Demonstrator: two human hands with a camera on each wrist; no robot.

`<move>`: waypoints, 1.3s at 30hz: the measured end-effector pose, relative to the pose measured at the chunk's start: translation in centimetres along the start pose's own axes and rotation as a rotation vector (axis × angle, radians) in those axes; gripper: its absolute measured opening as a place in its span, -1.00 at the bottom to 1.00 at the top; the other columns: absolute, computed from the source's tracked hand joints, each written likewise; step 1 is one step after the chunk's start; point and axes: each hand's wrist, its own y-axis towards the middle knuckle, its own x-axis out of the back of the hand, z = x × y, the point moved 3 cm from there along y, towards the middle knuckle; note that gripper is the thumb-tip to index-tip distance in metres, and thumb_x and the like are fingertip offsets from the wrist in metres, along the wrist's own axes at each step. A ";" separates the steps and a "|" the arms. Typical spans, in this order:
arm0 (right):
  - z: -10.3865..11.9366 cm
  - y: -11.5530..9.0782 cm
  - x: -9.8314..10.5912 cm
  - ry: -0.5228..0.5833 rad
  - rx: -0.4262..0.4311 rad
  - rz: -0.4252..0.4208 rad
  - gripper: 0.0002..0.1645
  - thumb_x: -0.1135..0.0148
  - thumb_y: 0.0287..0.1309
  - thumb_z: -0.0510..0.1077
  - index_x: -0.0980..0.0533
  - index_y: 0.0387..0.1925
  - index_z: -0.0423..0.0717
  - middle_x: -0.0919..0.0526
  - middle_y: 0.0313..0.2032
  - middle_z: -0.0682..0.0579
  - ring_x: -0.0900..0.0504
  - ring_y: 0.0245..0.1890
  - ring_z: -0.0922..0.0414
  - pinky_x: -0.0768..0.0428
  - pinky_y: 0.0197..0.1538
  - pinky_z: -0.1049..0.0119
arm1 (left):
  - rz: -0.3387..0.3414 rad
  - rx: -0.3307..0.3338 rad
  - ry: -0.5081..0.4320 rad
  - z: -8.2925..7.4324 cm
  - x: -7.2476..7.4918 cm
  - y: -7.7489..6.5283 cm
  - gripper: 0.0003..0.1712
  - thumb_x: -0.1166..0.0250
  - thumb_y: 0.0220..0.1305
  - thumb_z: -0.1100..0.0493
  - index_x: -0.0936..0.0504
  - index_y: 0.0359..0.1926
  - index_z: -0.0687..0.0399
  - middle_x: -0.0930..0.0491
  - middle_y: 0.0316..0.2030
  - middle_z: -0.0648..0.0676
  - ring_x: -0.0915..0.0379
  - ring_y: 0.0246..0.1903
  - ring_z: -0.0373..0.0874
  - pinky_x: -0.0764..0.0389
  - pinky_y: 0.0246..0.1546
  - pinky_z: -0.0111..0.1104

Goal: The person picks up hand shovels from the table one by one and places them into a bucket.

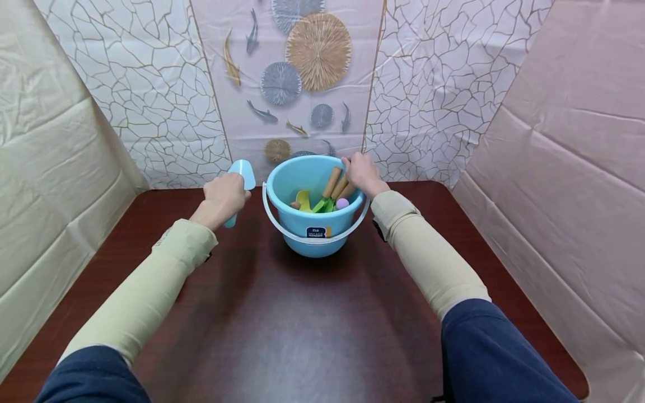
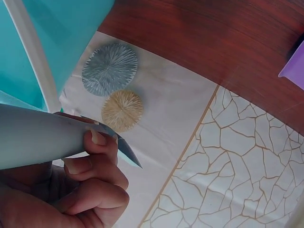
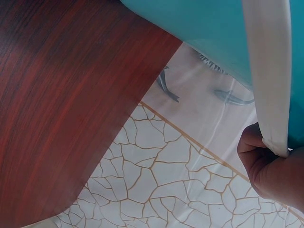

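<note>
A light blue bucket (image 1: 302,246) with a white handle stands upright at the back middle of the table. Inside it lie a yellow piece (image 1: 303,199), green tools with brown handles (image 1: 332,182) and a small purple knob (image 1: 342,204). My right hand (image 1: 361,171) grips the bucket's right rim, beside the white handle (image 3: 270,71). To the left of the bucket, my left hand (image 1: 224,196) holds a light blue scoop (image 1: 244,171) by its grip, blade up and away from me. The fingers (image 2: 102,178) curl round that grip in the left wrist view.
The dark red wooden table (image 1: 282,336) runs back to a patterned cloth (image 1: 428,101). Draped cloth walls rise on the left (image 1: 45,157) and right (image 1: 564,168). A purple object (image 2: 295,66) shows at the edge of the left wrist view.
</note>
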 end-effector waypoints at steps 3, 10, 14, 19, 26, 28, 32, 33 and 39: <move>0.0 0.0 0.0 -0.004 0.001 -0.003 -0.46 0.28 0.49 0.09 -0.35 -0.57 -0.05 -0.34 -0.60 0.01 -0.41 -0.55 0.09 -0.37 -0.44 0.28 | -0.013 -0.005 -0.004 -0.1 0.1 0.1 -0.70 -0.15 0.29 0.07 -0.52 -0.47 0.21 -0.55 -0.46 0.22 -0.56 -0.37 0.22 -0.56 -0.39 0.03; 0.0 0.0 0.0 -0.005 0.018 -0.020 -0.46 0.28 0.49 0.09 -0.35 -0.57 -0.06 -0.33 -0.61 0.02 -0.40 -0.57 0.10 -0.37 -0.46 0.29 | -0.032 -0.025 0.003 -0.6 0.7 0.4 -0.70 -0.14 0.30 0.08 -0.52 -0.45 0.22 -0.52 -0.49 0.20 -0.54 -0.43 0.18 -0.53 -0.51 -0.05; 0.0 0.0 0.0 -0.010 0.022 -0.021 -0.46 0.28 0.49 0.09 -0.35 -0.56 -0.06 -0.33 -0.60 0.02 -0.40 -0.56 0.10 -0.36 -0.46 0.29 | -0.066 -0.043 -0.005 -1.0 1.2 0.6 -0.72 -0.15 0.27 0.09 -0.49 -0.47 0.21 -0.49 -0.50 0.19 -0.55 -0.43 0.20 -0.54 -0.49 -0.01; 0.0 0.0 0.0 -0.012 0.021 -0.015 -0.47 0.28 0.49 0.09 -0.36 -0.55 -0.06 -0.35 -0.59 0.01 -0.42 -0.55 0.09 -0.37 -0.45 0.28 | -0.094 -0.072 -0.003 -1.6 1.7 0.6 -0.71 -0.17 0.29 0.07 -0.47 -0.41 0.23 -0.47 -0.49 0.19 -0.53 -0.41 0.19 -0.54 -0.46 -0.01; 0.0 0.0 0.0 -0.014 0.017 -0.015 -0.48 0.28 0.49 0.09 -0.37 -0.53 -0.07 -0.36 -0.57 0.00 -0.43 -0.52 0.08 -0.37 -0.42 0.28 | -0.116 -0.115 0.011 -2.6 2.4 0.8 -0.71 -0.16 0.30 0.06 -0.47 -0.38 0.22 -0.48 -0.46 0.19 -0.52 -0.41 0.17 -0.53 -0.45 -0.02; 0.0 0.0 0.1 -0.010 0.017 -0.016 -0.48 0.28 0.49 0.08 -0.37 -0.53 -0.06 -0.36 -0.57 0.00 -0.43 -0.52 0.08 -0.37 -0.42 0.27 | -0.119 -0.130 0.012 -2.9 2.5 0.9 -0.72 -0.15 0.30 0.07 -0.46 -0.38 0.22 -0.49 -0.46 0.20 -0.53 -0.42 0.17 -0.54 -0.46 -0.02; 0.0 0.0 0.1 -0.004 0.017 -0.018 -0.48 0.28 0.49 0.09 -0.35 -0.55 -0.06 -0.36 -0.57 0.00 -0.43 -0.53 0.08 -0.37 -0.42 0.27 | -0.117 -0.149 0.017 -3.3 2.8 1.0 -0.75 -0.13 0.27 0.09 -0.44 -0.38 0.21 -0.51 -0.44 0.23 -0.54 -0.42 0.19 -0.55 -0.44 0.00; 0.0 0.0 0.1 -0.003 0.016 -0.019 -0.48 0.28 0.49 0.09 -0.35 -0.55 -0.06 -0.36 -0.57 0.00 -0.43 -0.53 0.08 -0.37 -0.42 0.27 | -0.112 -0.152 0.021 -3.4 2.8 1.0 -0.76 -0.13 0.27 0.09 -0.43 -0.37 0.21 -0.51 -0.43 0.24 -0.54 -0.42 0.19 -0.55 -0.44 0.00; 0.0 0.0 0.0 0.006 0.012 -0.013 -0.47 0.28 0.49 0.09 -0.35 -0.55 -0.06 -0.36 -0.57 0.00 -0.43 -0.53 0.09 -0.38 -0.43 0.28 | -0.079 -0.167 0.031 -4.2 2.7 1.3 -0.73 -0.14 0.27 0.07 -0.46 -0.30 0.23 -0.53 -0.39 0.24 -0.55 -0.36 0.21 -0.57 -0.34 0.03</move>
